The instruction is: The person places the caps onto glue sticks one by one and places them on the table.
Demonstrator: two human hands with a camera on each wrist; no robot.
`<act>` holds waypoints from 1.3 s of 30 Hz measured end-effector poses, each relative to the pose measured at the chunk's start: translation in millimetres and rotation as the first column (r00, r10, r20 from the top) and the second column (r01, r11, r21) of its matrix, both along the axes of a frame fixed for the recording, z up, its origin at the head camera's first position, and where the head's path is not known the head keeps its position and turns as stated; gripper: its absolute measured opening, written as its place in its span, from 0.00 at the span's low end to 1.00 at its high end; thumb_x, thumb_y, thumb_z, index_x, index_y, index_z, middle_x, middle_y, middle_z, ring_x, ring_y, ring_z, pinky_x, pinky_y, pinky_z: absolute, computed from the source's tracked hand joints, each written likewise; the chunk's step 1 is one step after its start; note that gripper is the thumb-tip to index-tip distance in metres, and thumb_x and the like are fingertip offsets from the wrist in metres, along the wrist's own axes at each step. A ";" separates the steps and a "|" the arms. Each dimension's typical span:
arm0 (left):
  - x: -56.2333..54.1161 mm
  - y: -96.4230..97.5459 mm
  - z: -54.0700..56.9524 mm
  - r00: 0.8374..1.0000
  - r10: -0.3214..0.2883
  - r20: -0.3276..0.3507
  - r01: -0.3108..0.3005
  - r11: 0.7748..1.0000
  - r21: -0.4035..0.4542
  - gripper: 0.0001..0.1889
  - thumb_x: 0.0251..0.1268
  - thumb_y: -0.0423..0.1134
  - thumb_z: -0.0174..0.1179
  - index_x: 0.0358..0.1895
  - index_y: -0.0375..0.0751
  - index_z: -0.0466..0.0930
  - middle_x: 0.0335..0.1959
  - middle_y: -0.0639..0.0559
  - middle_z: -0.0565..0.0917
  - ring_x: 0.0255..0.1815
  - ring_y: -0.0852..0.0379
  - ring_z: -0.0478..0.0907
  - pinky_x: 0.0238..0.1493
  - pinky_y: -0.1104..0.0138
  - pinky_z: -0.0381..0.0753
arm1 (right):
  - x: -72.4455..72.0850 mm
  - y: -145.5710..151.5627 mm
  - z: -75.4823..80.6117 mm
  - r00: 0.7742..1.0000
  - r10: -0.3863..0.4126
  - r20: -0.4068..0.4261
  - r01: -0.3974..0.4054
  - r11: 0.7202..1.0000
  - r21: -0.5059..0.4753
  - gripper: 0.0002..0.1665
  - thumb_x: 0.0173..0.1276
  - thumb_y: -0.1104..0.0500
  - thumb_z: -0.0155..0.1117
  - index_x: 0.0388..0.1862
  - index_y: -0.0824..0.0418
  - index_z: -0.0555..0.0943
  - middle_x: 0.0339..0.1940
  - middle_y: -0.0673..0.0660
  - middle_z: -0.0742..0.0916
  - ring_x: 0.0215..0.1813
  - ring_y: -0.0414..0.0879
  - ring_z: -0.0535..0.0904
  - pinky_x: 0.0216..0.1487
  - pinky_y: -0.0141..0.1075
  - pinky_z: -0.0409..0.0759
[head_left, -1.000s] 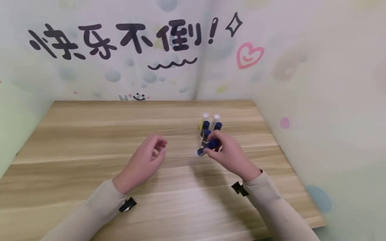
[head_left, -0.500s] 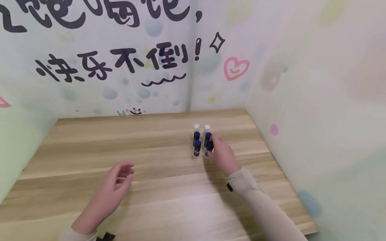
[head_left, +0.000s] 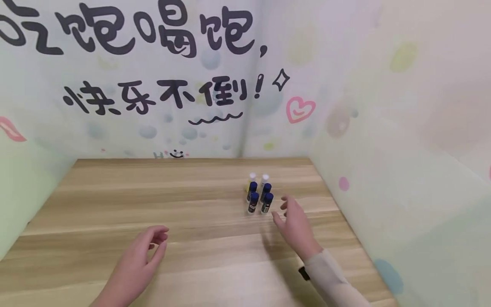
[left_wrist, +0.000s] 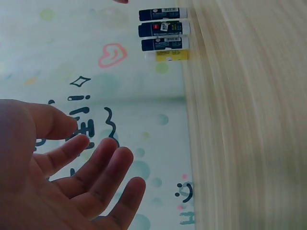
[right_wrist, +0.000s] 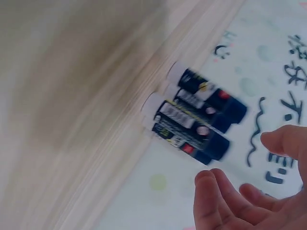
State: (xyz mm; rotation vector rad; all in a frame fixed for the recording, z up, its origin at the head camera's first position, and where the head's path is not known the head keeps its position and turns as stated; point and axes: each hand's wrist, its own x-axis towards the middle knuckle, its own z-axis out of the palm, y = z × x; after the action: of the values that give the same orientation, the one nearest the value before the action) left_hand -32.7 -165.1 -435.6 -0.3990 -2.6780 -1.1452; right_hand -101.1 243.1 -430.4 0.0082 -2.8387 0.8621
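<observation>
Several glue sticks stand upright in a tight two-column group on the right half of the table. Dark blue caps top the front ones, including the front-right glue stick point(head_left: 267, 204) and the front-left glue stick point(head_left: 253, 204). Behind them are a white-capped glue stick point(head_left: 265, 179) and a yellow-bodied one point(head_left: 249, 185), partly hidden. My right hand point(head_left: 297, 226) is just right of the front-right stick, fingers spread and holding nothing; the right wrist view shows a gap between fingertips and caps point(right_wrist: 218, 146). Over the left part of the table, my left hand point(head_left: 140, 258) is relaxed and holds nothing.
The wood-grain table point(head_left: 207, 273) ends at a white back wall point(head_left: 168, 136) with large black lettering and a pink heart. A pale side wall point(head_left: 414, 192) runs along the table's right edge.
My right hand has set the tilted glue stick upright at the front right of the group, let go and drawn off right. My left hand has moved left. The head view has tilted up.
</observation>
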 end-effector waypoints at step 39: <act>-64.6 0.5 57.5 1.000 -0.004 -0.006 0.001 0.917 -0.398 0.47 0.80 0.72 0.51 0.90 0.50 0.52 0.88 0.29 0.39 0.87 0.26 0.29 0.67 0.15 0.31 | 17.9 -38.1 34.6 0.881 0.449 -0.150 -0.378 0.857 0.349 0.44 0.80 0.41 0.68 0.86 0.55 0.66 0.89 0.68 0.56 0.86 0.73 0.51 0.79 0.70 0.55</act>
State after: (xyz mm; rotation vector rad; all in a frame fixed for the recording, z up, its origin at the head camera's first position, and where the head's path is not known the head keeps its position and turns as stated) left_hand -97.3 -164.7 -378.1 -0.4663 -2.8987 -0.5856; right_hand -83.2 205.0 -395.8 0.7420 -2.7531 0.4245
